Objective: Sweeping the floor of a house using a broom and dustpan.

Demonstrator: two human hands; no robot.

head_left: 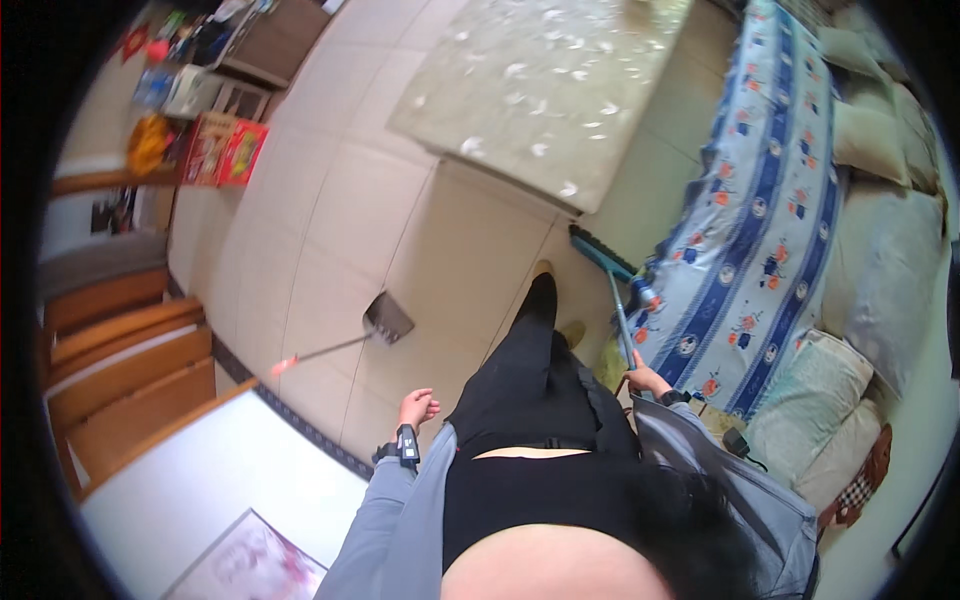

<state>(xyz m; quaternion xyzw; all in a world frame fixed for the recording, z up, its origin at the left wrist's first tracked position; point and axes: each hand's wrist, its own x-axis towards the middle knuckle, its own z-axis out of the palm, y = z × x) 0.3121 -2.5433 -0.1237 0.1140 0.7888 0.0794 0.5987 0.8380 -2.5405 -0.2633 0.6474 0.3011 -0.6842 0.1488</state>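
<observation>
Gripping the blue broom (pixel 621 312) by its shaft, the right hand (pixel 648 381) sits closed beside the covered sofa (pixel 745 265) on my feed. The left hand (pixel 418 407) hangs in the air on the other side of the body, relaxed, fingers half curled; I see it holding nothing. Just ahead of the body are the shoes (pixel 543 268), close to the broom's path over the tiled floor (pixel 340 200).

Farther left, the dustpan (pixel 388 317) lies on the tiles, its dark pan toward the legs and its reddish grip pointing to the white surface (pixel 210 490) at lower left. I get the broom head on the floor in a narrow spot: the table (pixel 520 100) has its near corner just beside one end, and the sofa's blue-and-white cover comes down near the other. Whether the bristles touch either, I cannot tell.

Cushions (pixel 870 140) line the sofa's far side. Off to the left I have brown wooden furniture (pixel 130 350), then a red box (pixel 222 150) and a yellow bag (pixel 148 145) beyond it.
</observation>
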